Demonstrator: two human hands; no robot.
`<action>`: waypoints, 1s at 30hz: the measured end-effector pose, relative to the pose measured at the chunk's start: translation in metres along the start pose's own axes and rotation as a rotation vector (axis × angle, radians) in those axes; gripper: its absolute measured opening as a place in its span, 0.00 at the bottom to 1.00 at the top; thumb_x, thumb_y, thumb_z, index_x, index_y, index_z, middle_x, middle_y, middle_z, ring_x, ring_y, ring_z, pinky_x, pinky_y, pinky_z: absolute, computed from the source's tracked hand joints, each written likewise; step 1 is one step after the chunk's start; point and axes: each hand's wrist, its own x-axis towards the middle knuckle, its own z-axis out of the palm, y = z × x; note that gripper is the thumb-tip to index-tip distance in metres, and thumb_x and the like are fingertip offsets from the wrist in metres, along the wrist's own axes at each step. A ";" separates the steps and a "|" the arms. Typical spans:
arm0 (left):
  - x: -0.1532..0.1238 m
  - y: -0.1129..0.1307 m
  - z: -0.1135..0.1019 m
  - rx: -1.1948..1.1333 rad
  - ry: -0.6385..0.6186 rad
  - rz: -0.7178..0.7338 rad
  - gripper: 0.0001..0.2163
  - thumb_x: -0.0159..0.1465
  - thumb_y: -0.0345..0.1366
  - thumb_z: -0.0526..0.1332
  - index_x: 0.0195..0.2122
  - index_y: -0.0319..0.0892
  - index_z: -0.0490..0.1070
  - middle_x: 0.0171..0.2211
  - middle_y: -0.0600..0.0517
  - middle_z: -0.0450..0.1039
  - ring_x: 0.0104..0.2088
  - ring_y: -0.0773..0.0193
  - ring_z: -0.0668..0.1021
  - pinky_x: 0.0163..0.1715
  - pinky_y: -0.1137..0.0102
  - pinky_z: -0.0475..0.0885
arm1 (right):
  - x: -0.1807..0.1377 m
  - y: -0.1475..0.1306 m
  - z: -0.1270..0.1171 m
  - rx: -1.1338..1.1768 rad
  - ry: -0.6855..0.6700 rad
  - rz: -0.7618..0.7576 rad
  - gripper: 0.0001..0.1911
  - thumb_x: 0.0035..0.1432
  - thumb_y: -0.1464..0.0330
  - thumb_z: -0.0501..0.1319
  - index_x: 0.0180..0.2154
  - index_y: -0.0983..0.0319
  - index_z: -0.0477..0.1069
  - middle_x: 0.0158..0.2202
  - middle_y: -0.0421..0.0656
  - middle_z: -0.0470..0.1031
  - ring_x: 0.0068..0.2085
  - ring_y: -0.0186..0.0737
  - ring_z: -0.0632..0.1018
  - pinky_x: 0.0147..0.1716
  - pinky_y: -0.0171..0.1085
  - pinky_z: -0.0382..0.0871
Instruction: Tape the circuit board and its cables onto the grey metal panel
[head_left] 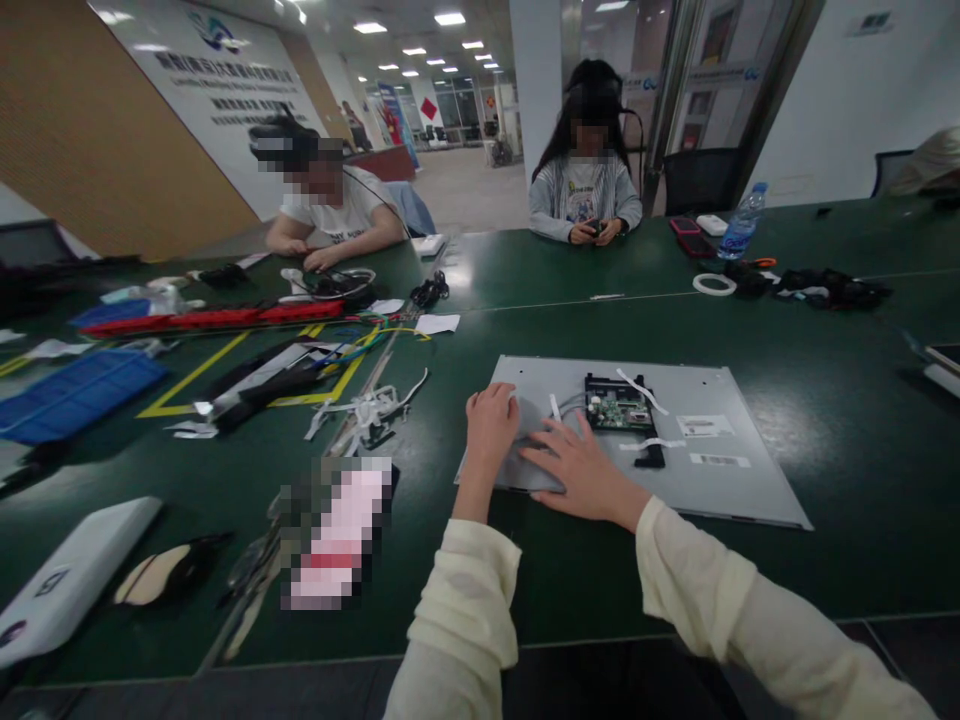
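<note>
A flat grey display panel [705, 400] lies back side up on the green table in front of me. Near its middle sits a bare green circuit board [616, 411] in a black bracket [651, 455], with white tape strips [642, 390] and thin cables about it. At the panel's left edge, my left hand [493, 430] has its fingers bent and close together over the edge; the fingertips are partly hidden. My right hand [585, 468] rests palm down on the panel, left of and below the board, fingers spread.
Left of the panel lie crumpled white strips [375, 412], a pixelated pink object [341, 540], a white device [71, 575] and a blue tray [82, 390]. Across the table sit two people [330, 215]. A water bottle [742, 222] and tape roll [714, 285] stand at the far right.
</note>
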 end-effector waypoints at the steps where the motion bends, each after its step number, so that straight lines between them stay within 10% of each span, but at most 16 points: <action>1: 0.000 0.000 0.000 -0.003 0.002 0.002 0.13 0.66 0.29 0.49 0.48 0.43 0.69 0.49 0.47 0.73 0.51 0.58 0.73 0.53 0.61 0.62 | -0.003 0.005 -0.003 -0.019 -0.007 0.003 0.32 0.60 0.52 0.55 0.62 0.56 0.57 0.63 0.48 0.58 0.65 0.55 0.51 0.61 0.65 0.29; 6: -0.002 0.001 0.002 -0.001 -0.004 -0.004 0.13 0.65 0.29 0.51 0.47 0.44 0.69 0.49 0.47 0.73 0.50 0.58 0.73 0.54 0.60 0.60 | -0.039 0.027 -0.017 -0.088 -0.012 -0.006 0.33 0.58 0.51 0.56 0.62 0.54 0.58 0.66 0.47 0.52 0.67 0.59 0.47 0.60 0.67 0.26; 13: -0.002 0.002 0.001 -0.010 -0.020 0.005 0.12 0.66 0.30 0.51 0.46 0.44 0.69 0.49 0.48 0.73 0.50 0.58 0.73 0.55 0.60 0.59 | -0.083 0.042 -0.016 -0.008 -0.088 -0.049 0.29 0.64 0.60 0.51 0.64 0.60 0.54 0.66 0.46 0.53 0.67 0.45 0.51 0.64 0.51 0.49; 30: -0.008 0.010 0.003 -0.021 -0.068 0.018 0.12 0.66 0.30 0.50 0.45 0.45 0.70 0.47 0.49 0.73 0.49 0.59 0.73 0.56 0.58 0.59 | -0.080 0.070 0.003 -0.060 0.020 0.155 0.26 0.67 0.59 0.46 0.64 0.55 0.54 0.66 0.43 0.55 0.67 0.46 0.52 0.63 0.56 0.47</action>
